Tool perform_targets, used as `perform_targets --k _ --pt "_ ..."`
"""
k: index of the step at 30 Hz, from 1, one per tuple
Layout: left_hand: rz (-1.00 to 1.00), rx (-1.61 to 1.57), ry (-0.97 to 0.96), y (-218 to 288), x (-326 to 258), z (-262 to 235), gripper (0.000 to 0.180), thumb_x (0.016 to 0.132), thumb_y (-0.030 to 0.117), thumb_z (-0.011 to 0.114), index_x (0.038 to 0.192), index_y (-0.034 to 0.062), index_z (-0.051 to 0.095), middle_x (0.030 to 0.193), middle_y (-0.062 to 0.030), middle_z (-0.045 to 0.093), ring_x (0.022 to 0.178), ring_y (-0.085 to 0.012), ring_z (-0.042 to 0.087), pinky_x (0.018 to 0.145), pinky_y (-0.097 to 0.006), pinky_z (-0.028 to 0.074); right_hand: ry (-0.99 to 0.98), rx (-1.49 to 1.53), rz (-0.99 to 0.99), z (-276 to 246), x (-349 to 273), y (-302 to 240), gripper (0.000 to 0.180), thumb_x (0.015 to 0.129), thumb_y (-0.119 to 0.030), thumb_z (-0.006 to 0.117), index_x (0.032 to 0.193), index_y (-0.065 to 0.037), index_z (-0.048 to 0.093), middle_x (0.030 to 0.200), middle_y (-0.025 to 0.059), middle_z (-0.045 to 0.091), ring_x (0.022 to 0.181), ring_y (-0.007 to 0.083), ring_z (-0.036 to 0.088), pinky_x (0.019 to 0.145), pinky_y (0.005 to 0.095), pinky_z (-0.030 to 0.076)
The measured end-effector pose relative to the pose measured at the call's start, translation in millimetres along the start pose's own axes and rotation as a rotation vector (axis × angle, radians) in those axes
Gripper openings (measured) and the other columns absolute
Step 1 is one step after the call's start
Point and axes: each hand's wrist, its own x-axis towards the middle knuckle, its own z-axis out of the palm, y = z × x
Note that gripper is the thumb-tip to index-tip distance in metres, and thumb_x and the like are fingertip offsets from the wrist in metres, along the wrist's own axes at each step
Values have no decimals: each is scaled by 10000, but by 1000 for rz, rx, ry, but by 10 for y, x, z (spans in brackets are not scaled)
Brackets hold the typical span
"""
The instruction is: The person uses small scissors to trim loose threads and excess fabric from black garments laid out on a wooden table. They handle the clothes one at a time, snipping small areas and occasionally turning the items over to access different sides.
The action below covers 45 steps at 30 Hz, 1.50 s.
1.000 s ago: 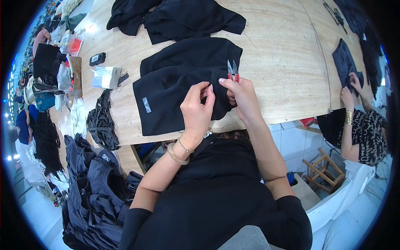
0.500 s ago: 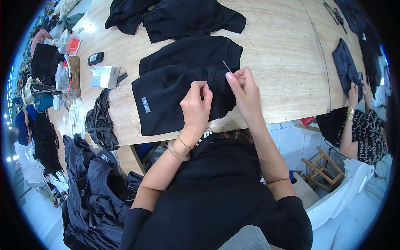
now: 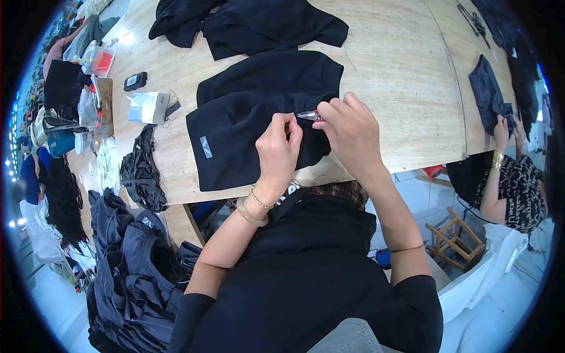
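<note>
Black shorts (image 3: pixel 235 126) lie across the table in front of me, a small shiny strip (image 3: pixel 205 147) near their lower left part. Over them my left hand (image 3: pixel 275 147) is closed in a pinch; what lies between its fingertips is too small to make out. My right hand (image 3: pixel 354 135) grips a pair of thread snips (image 3: pixel 306 116) with red on the handle. Their metal blades point left, right at the left fingertips. Both hands are above the gathered waistband side of the shorts.
More black garments (image 3: pixel 271 26) lie at the table's far side. To the left are a tissue box (image 3: pixel 148 108), a small black device (image 3: pixel 135 82) and a heap of dark strips (image 3: pixel 143 170). Dark clothing (image 3: pixel 135 265) is piled lower left. Another person's hands (image 3: pixel 502 132) handle a dark garment at right.
My right hand has turned, bringing the snips from pointing up and away to lying level, with the blades at my left fingertips. The left hand has hardly moved.
</note>
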Motion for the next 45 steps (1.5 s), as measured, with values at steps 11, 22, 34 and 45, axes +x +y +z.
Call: perform_targets --k 11,22,34,45 --pt "30 17 -5 -2 -4 17 120 876 -32 699 947 -18 604 754 -154 664 649 -289 693 567 -362 548 -45 -3 -4 -2 48 -33 182 777 -123 743 864 -115 584 772 16 545 820 210 545 686 337 447" --pt "-270 -179 170 -230 129 -441 101 1017 60 593 958 -19 612 884 -114 742 747 -140 718 657 -273 559 175 271 342 -128 84 205 199 836 -121 774 934 -67 609 811 75 623 734 190 591 669 320 474" --pt "-226 -122 -121 -793 -427 -741 138 938 -13 638 1075 -9 648 992 -107 673 853 -197 685 768 -295 554 -173 1532 720 768 54 0 176 1041 -237 603 1068 -76 536 1000 87 694 968 159 681 853 286 540" --pt "91 242 -59 -798 -469 -585 125 811 83 766 925 70 717 932 -34 660 868 -241 636 730 -363 537 -258 1206 648 1020 -23 143 204 926 -205 749 997 -59 627 932 40 701 889 135 641 809 289 506"
